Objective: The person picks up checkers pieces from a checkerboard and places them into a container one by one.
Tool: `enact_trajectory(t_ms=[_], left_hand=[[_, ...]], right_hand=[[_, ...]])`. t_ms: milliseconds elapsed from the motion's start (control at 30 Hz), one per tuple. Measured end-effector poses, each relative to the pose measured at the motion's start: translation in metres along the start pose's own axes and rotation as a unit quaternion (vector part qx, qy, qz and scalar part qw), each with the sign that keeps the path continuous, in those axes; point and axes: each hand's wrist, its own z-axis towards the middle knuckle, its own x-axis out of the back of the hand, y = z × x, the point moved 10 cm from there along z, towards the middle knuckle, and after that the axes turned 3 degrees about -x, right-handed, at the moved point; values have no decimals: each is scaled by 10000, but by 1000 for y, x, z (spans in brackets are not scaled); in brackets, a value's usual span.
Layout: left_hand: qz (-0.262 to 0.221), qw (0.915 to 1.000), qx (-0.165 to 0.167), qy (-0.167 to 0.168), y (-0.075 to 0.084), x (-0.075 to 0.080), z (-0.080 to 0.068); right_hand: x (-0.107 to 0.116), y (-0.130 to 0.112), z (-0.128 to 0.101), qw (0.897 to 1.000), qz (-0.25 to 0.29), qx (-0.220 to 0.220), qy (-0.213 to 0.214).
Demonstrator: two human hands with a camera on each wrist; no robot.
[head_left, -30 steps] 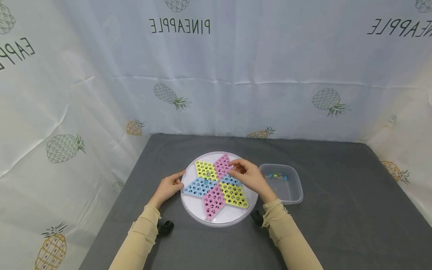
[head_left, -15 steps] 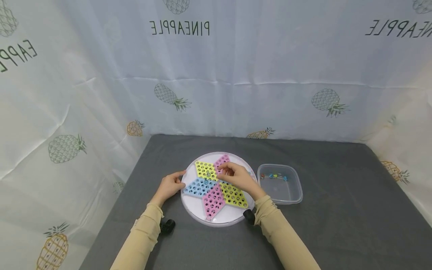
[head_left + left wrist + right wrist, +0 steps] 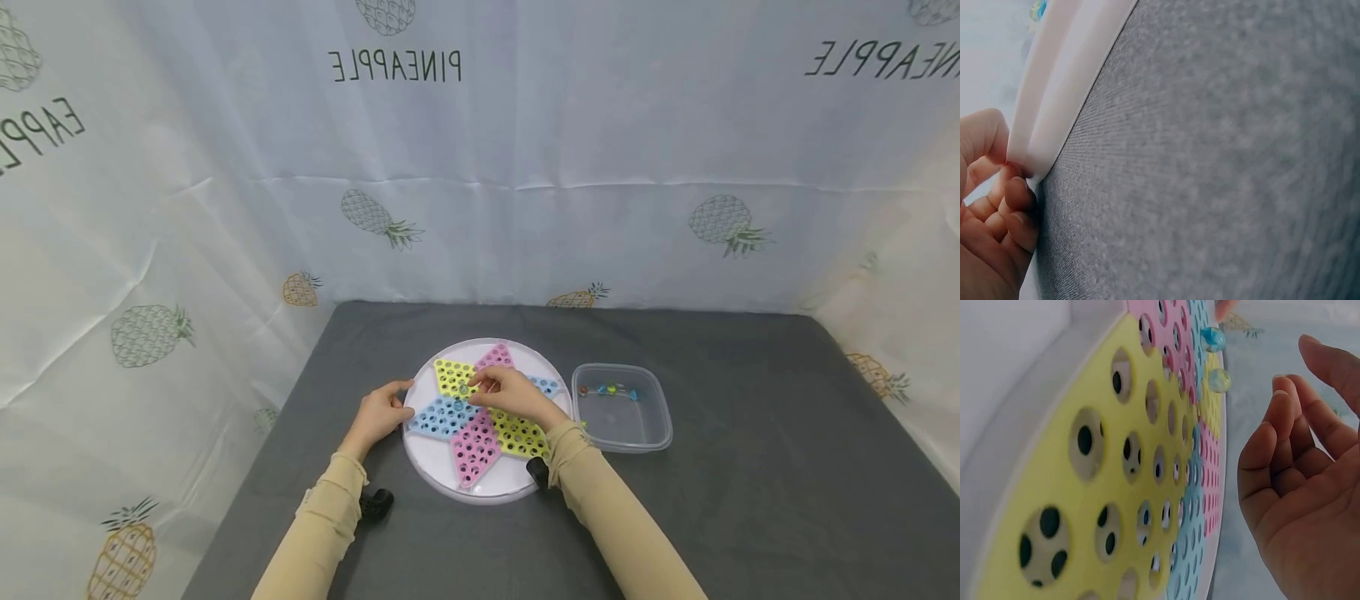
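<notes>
Now, right hand: the right hand [image 3: 513, 397] hovers over the middle of the board, fingers loosely curved and apart, holding nothing in the right wrist view [image 3: 1300, 487]; its fingertips point toward the yellow panel at the board's far left.
Marbles on board: a clear marble [image 3: 1219, 380] and a blue marble [image 3: 1212, 339] sit in holes just beyond those fingertips; from the head view the clear marble [image 3: 463, 388] lies directly left of the fingertips, almost touching.
Key relation: the marbles lie ahead of the right fingertips, toward the left hand's side of the board. The right hand is the nearer and is free; the left is taken up with the rim.
Left hand: the left hand [image 3: 378, 415] pinches the board's left rim, thumb on top and curled fingers [image 3: 1019, 206] beneath the white edge [image 3: 1047, 125].
Board: a round white board [image 3: 438, 467] with pink, yellow and blue perforated panels forming a star lies near the middle of the grey desk [image 3: 750, 483], toward its front edge.
Container: a clear plastic tub [image 3: 660, 433] stands just right of the board, with a few coloured marbles [image 3: 609, 389] along its far wall.
Surroundings: a pineapple-print curtain [image 3: 525, 167] encloses the desk on three sides.
</notes>
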Motion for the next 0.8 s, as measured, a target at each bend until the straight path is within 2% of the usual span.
enact_trajectory(t_ms=[100,300,433,633,800], left_hand=[[65,10000,-39,23,3,0,-1],[74,10000,-17,46,3,2,-2],[69,10000,-3,26,2,1,-3],[20,10000,43,12,2,0,-3],[2,10000,60,13,1,0,-3]], right_hand=[[-6,0,3,9998,-61,-110,-148],[-18,-1,7,9980,-532,-15,-350],[-26,-1,9,9968,-635,-13,-496],[-32,8,14,9941,-929,-248,-493],[-34,6,17,9926,-1113,-208,-448]])
